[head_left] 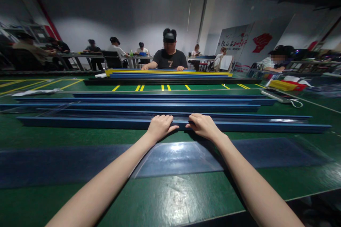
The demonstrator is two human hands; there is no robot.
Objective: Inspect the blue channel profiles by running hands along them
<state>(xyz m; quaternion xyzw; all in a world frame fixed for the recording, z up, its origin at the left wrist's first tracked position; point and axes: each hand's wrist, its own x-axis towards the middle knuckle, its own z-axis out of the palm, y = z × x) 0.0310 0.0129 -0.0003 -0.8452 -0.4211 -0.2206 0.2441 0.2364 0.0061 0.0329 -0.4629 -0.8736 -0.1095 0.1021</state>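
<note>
A long blue channel strip (93, 122) lies across the green table in front of me. My left hand (160, 127) grips its near edge just left of the middle, fingers curled over the top and thumb along the near side. A short gap to the right, my right hand (203, 125) holds the same edge in a similar way. The fingertips of both hands are hidden behind the strip's edge. Nearer to me, under my forearms, a long clear plastic sheet (176, 156) lies flat and reflects the light.
More blue strips (170, 107) lie parallel behind. Farther off are a black strip (170, 82) and a yellow strip (170, 72), where a co-worker (170, 58) sits. A white device with a cord (279, 96) and a yellow tray (282, 85) stand at right.
</note>
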